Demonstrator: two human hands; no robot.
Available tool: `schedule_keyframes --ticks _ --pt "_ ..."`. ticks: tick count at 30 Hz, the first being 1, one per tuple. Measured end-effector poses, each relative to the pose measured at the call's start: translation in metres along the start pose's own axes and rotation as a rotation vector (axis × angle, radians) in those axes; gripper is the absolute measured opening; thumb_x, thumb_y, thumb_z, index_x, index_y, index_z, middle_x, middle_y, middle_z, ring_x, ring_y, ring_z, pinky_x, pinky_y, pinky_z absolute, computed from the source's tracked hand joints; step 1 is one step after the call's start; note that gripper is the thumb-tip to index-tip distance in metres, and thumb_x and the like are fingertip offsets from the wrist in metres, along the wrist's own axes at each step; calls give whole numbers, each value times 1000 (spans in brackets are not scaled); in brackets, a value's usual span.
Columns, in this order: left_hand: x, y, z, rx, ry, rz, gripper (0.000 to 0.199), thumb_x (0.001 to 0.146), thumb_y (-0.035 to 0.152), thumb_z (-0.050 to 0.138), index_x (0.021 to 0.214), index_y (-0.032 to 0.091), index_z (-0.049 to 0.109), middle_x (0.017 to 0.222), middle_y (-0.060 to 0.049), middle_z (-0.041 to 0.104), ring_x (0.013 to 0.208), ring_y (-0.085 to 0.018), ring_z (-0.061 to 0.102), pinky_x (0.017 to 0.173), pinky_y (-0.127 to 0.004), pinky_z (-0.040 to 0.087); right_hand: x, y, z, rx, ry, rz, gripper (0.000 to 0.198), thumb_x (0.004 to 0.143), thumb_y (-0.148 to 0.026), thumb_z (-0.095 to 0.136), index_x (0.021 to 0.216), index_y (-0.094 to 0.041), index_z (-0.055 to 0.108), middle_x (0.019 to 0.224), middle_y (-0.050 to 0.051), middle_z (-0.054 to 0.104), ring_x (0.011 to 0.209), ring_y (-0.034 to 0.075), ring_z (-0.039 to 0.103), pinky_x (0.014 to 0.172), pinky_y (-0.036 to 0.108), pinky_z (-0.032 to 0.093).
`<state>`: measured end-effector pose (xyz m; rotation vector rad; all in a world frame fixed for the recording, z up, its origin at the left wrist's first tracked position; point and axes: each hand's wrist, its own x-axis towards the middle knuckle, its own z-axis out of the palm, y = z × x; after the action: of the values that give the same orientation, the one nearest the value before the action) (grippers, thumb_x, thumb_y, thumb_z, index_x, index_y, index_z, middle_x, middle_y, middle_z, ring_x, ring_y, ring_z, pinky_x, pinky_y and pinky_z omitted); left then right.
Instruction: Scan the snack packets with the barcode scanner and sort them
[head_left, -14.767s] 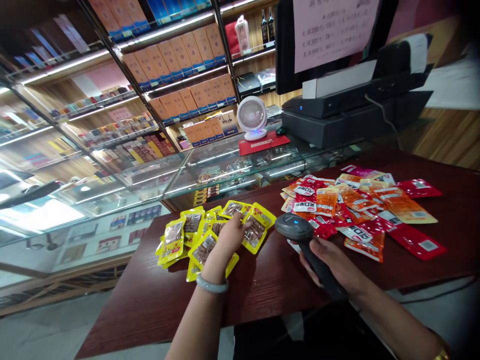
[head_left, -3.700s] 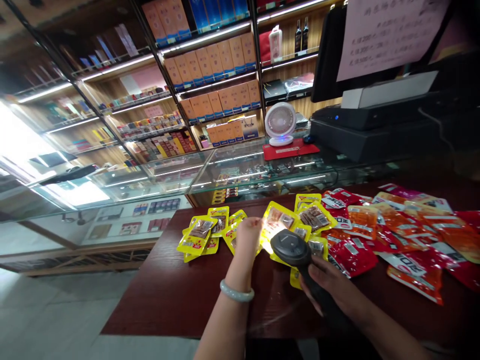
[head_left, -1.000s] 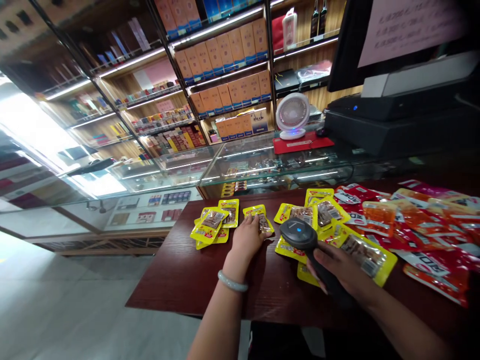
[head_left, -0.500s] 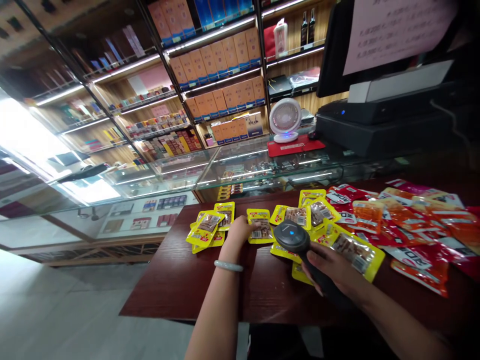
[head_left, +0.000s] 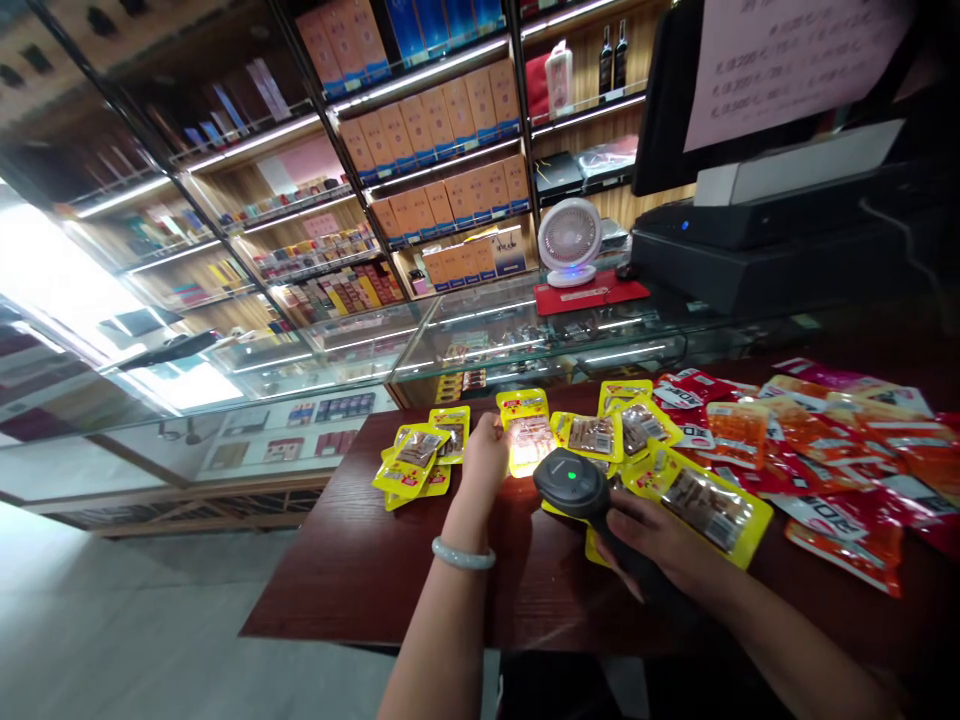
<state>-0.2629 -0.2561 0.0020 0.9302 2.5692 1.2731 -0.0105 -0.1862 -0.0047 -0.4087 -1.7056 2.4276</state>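
Observation:
My right hand (head_left: 651,535) is wrapped round a black handheld barcode scanner (head_left: 574,483), whose small top light glows green. In front of the scanner, a yellow snack packet (head_left: 527,432) is lit brightly, tilted up from the table. My left hand (head_left: 486,455) pinches that packet at its left edge. Left of this hand lies a small pile of yellow packets (head_left: 415,460). More yellow packets (head_left: 592,436) lie behind and beside the scanner, and a larger yellow packet (head_left: 705,505) rests just beyond my right hand.
Red and orange snack packets (head_left: 817,440) are heaped at the right of the dark wooden table (head_left: 337,580). Behind stand a glass display counter (head_left: 480,320), a small white fan (head_left: 570,240) on a red mat (head_left: 592,296), and a monitor (head_left: 660,110). Stocked shelves line the wall.
The yellow packet in my left hand has been raised and tilted, and is now brightly lit. The scanner has shifted slightly left, and its light has turned from blue to green.

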Motion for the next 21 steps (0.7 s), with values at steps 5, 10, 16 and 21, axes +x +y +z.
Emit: schedule_keyframes --ticks 5,10,16,21 --pt "-6 13 30 -253 -164 26 15 84 31 64 95 21 62 79 -1 69 72 -14 64 66 -24 48 2 3 -4 39 68 -2 54 78 -64 69 105 -19 58 59 -4 61 37 10 52 36 20 41" --pt "-9 9 12 -302 -133 133 19 85 29 64 102 21 64 94 -5 73 85 -16 68 77 -26 50 12 -14 12 25 66 -20 41 85 -61 63 90 -20 58 61 -3 61 41 10 53 39 21 41" --pt "-9 -29 -77 242 196 33 21 88 33 59 103 21 68 107 -8 72 104 -22 64 93 -34 45 69 -25 66 82 -108 8 51 79 -69 62 92 -20 58 53 -4 60 33 10 49 32 20 36" --pt "-13 -57 -120 699 239 -205 50 80 48 64 118 16 61 124 -18 64 120 -34 54 99 -43 39 111 -15 95 123 -149 69 57 80 -71 59 100 -17 58 50 -4 61 30 12 52 30 20 38"
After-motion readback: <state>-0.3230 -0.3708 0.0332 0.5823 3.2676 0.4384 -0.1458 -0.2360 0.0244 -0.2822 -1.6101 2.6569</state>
